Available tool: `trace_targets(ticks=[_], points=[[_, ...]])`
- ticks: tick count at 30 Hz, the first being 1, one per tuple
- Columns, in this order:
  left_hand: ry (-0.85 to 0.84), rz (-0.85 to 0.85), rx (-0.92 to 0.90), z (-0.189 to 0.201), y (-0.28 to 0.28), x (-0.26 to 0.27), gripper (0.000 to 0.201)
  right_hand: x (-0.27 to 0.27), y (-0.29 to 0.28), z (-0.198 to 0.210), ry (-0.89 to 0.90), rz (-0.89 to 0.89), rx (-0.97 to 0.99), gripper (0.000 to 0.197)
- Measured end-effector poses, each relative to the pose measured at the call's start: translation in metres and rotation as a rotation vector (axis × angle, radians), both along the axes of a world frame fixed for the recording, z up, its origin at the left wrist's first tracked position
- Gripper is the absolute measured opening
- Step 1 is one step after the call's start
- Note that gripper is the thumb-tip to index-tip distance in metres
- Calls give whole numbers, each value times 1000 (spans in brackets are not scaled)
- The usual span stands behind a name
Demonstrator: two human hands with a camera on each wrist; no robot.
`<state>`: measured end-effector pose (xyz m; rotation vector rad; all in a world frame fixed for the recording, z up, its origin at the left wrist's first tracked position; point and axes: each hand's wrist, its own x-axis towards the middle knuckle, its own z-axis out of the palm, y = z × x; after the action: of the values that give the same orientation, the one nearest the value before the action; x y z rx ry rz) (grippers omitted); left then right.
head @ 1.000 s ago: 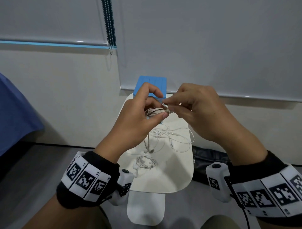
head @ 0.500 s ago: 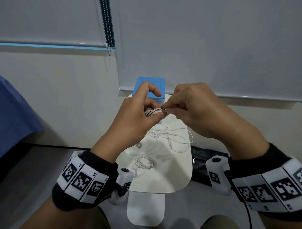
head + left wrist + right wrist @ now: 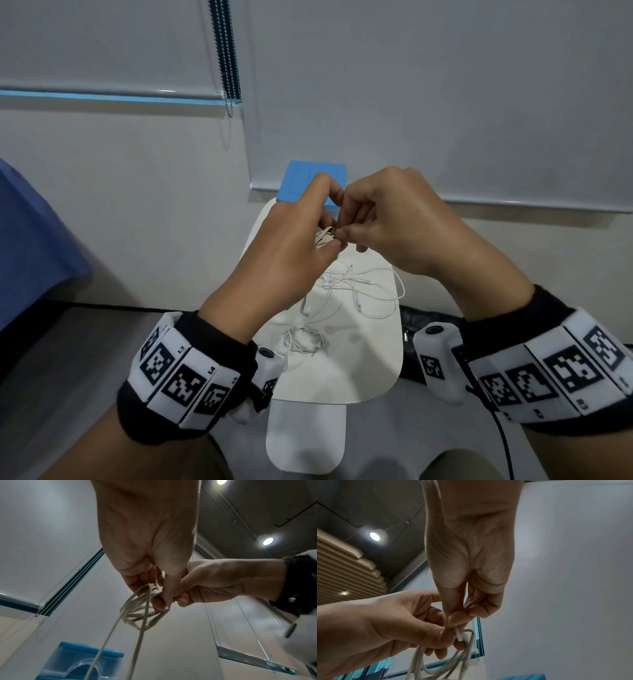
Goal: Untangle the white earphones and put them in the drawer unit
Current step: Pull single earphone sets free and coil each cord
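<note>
Both hands are raised above the small white table point(image 3: 373, 370). My left hand point(image 3: 301, 236) grips a coiled bundle of white earphone cable point(image 3: 322, 237) between thumb and fingers; its loops point(image 3: 137, 609) hang below the hand and two strands run down. My right hand point(image 3: 387, 222) pinches the cable end at the bundle point(image 3: 459, 635). The hands touch at the fingertips. Behind them stands the blue drawer unit point(image 3: 301, 178), partly hidden; its clear drawer front point(image 3: 80, 668) shows in the left wrist view.
Two more white earphone sets lie on the table: a loose tangle point(image 3: 363, 291) in the middle and a small coil point(image 3: 305, 339) nearer me. A wall with a roller blind point(image 3: 445, 102) and bead chain point(image 3: 227, 58) is behind. A dark bag point(image 3: 421, 318) sits on the floor at right.
Both hands have come closer together over the held bundle, and the right fingers have curled in tighter on the cable end. The hanging earbud has risen a little off the table.
</note>
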<state>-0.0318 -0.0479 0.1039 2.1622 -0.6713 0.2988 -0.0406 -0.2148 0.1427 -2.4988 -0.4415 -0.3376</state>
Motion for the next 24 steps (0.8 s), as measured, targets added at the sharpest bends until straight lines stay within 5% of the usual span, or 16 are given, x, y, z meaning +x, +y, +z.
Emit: trace_targets(ticks=[13, 19, 22, 24], points=[[103, -22, -39, -6, -4, 6, 50, 15, -4, -16, 61, -31, 131, 16], [288, -25, -275, -7, 2, 15, 45, 18, -10, -37, -58, 2, 188, 6], [382, -77, -396, -8, 6, 20, 43, 16, -16, -45, 109, 94, 279, 36], [446, -123, -460, -12, 8, 24, 42, 15, -17, -49, 185, 126, 364, 32]])
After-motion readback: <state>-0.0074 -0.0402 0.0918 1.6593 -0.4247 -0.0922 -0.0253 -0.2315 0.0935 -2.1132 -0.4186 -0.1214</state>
